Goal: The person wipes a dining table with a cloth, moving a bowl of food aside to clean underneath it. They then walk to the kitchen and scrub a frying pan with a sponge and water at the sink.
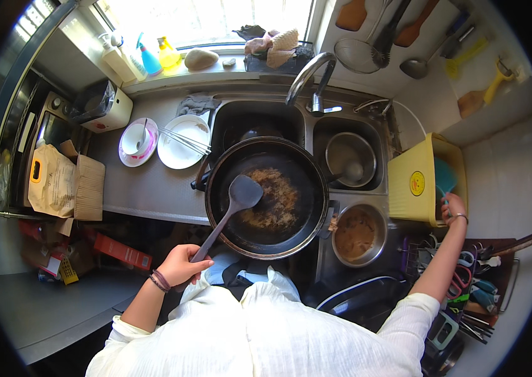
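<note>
My left hand [185,266] is closed around the handle of a grey cooking spatula [245,192]. The spatula's blade lies over a large black frying pan [301,165], across the front of the sink. Brown burnt-looking residue [273,198] covers part of the pan's bottom. At the far right, my right hand [454,209] grips the handle of a teal scoop [445,173] inside a yellow plastic bin [400,188]; part of the scoop is hidden by the bin's wall. Next to the bin stands a steel bowl of brownish liquid [353,235].
A chrome faucet [313,80] arches over the double sink. In the right basin sits a steel pot [341,165] with a ladle. Plates [176,155] and a bowl [129,139] stand on the left counter. Scissors and utensils fill a rack [459,278] beneath my right forearm.
</note>
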Action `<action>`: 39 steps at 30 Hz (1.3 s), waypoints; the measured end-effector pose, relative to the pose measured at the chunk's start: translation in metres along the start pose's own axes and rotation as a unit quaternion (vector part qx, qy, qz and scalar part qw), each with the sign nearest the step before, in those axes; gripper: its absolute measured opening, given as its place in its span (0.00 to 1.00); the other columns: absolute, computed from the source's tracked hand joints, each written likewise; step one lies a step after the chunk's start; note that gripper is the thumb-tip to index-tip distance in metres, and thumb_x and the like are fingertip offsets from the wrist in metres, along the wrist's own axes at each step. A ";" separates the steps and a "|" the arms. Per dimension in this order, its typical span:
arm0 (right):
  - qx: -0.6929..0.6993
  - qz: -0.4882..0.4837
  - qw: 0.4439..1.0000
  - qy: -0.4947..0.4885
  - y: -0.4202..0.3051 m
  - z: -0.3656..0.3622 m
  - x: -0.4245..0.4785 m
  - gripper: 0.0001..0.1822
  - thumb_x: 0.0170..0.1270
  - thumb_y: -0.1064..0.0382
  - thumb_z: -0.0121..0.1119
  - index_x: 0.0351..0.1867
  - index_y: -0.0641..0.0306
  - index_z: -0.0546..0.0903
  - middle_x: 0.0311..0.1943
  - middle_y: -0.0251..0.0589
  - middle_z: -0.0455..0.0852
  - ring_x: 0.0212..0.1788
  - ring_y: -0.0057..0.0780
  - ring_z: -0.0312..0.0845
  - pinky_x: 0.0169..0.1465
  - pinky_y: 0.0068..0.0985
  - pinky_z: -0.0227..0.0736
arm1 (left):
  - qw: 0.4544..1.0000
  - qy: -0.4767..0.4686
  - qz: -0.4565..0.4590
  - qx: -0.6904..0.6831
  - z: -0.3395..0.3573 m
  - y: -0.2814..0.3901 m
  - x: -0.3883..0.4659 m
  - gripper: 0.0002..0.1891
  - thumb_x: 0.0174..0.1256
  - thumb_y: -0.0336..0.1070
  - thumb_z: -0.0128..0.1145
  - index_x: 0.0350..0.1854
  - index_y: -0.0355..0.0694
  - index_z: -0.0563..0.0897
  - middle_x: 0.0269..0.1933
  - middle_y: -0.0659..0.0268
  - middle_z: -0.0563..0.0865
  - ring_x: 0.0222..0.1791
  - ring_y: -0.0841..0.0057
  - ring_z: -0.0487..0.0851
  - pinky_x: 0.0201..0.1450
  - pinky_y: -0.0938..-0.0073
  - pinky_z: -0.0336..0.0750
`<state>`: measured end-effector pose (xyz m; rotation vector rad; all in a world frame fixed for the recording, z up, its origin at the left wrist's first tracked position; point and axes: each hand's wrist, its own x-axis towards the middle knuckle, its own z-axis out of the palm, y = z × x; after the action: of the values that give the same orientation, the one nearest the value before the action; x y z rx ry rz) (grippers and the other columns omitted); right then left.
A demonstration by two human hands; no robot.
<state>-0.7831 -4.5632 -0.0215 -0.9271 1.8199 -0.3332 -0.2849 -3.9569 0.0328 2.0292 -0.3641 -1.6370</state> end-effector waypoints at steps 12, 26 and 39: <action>0.111 -0.253 0.961 0.003 0.003 0.032 -0.315 0.19 0.79 0.61 0.51 0.67 0.55 0.73 0.33 0.25 0.76 0.21 0.05 0.61 0.17 0.08 0.52 | 0.984 -0.005 0.145 0.102 -0.039 -0.018 0.054 0.13 0.66 0.30 0.63 0.49 0.30 0.82 0.28 0.64 0.84 0.23 0.81 0.83 0.27 0.77 0.78; -0.008 -0.184 0.974 -0.128 0.167 0.305 -0.376 0.27 0.73 0.70 0.55 0.73 0.61 0.70 0.31 0.28 0.80 0.21 0.07 0.61 0.23 0.10 0.56 | 0.965 -0.058 0.193 0.165 -0.064 -0.040 0.105 0.13 0.65 0.31 0.63 0.48 0.31 0.83 0.31 0.60 0.85 0.26 0.75 0.85 0.34 0.73 0.80; -0.312 -0.381 0.868 0.065 0.151 0.363 -0.398 0.27 0.67 0.72 0.58 0.69 0.62 0.74 0.39 0.57 0.87 0.41 0.49 0.87 0.47 0.38 0.78 | 0.900 0.096 0.288 0.312 -0.073 -0.058 0.109 0.27 0.61 0.34 0.64 0.66 0.46 0.76 0.42 0.52 0.88 0.43 0.52 0.86 0.46 0.56 0.80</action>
<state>-0.4581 -4.1080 -0.0067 -2.1351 1.6199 -0.2884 -0.1940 -3.9473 -0.0787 2.1733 -1.4110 -1.0060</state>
